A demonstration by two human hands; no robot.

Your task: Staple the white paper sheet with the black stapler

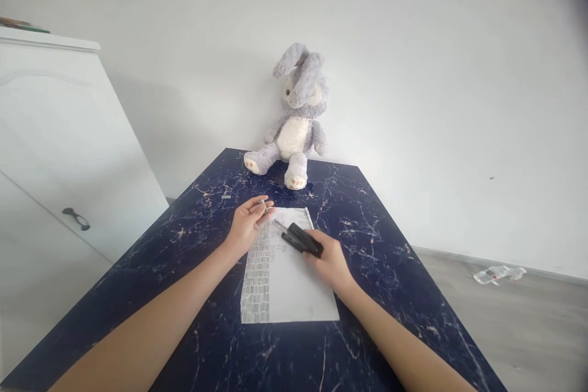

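Observation:
My left hand [245, 223] pinches a small silvery metal piece [263, 202] between thumb and fingers; it is too small to tell its kind. In my right hand [328, 257] is a black folding tool [301, 239], its thin metal shaft [279, 225] pointing up and left toward the left hand. The shaft's tip and the metal piece are close but look apart. Both hands are above a white sheet of paper [303, 300], which has a grey brick-like pattern down its left side.
A dark blue marbled table [206, 312] bears the sheet. A plush rabbit [296, 128] sits at its far edge against the wall. A small pale strip [226, 196] lies left of the sheet. A white cabinet [59, 128] stands at left; a clear plastic item [498, 274] is on the floor at right.

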